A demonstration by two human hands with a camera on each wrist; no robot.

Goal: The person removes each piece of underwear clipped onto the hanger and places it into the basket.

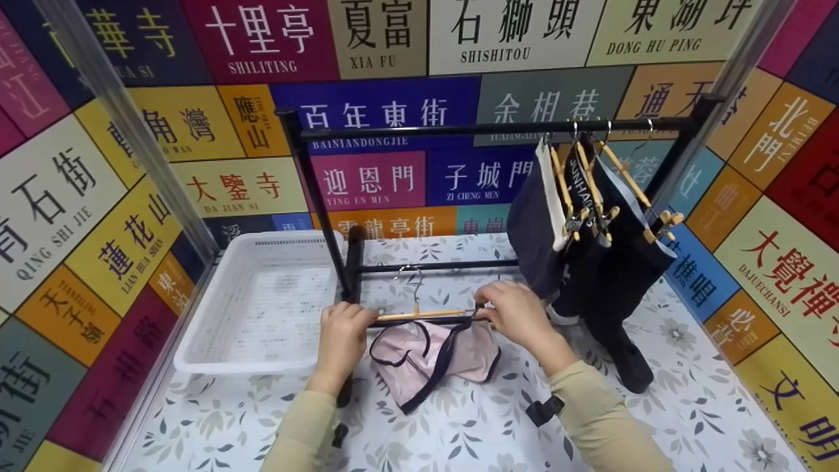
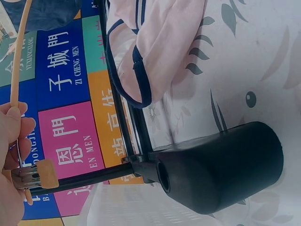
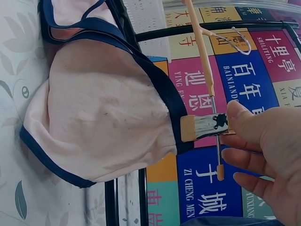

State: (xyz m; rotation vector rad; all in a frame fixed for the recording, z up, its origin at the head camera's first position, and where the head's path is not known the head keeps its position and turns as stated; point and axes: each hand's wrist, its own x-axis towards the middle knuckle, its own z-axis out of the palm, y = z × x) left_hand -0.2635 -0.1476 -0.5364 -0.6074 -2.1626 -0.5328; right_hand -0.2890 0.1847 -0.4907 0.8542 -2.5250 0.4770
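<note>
A wooden clip hanger (image 1: 429, 314) with a metal hook lies across between both hands, low in front of the black rack. My left hand (image 1: 344, 334) grips its left end, beside a clip (image 2: 35, 174) that has no cloth in it. My right hand (image 1: 518, 318) pinches the clip (image 3: 202, 126) at the other end with thumb and fingers. That clip bites the navy band of a pale pink garment (image 3: 108, 103), which looks like small shorts. The garment's other side (image 2: 162, 52) droops loose below the hanger, its navy edges folded over.
A black garment rack (image 1: 419, 131) stands on the leaf-patterned tabletop (image 1: 223, 419). Dark trousers (image 1: 623, 282) and other dark clothes hang from clip hangers at its right. A white plastic basket (image 1: 196, 347) sits at the left. Walls of coloured place-name signs surround the table.
</note>
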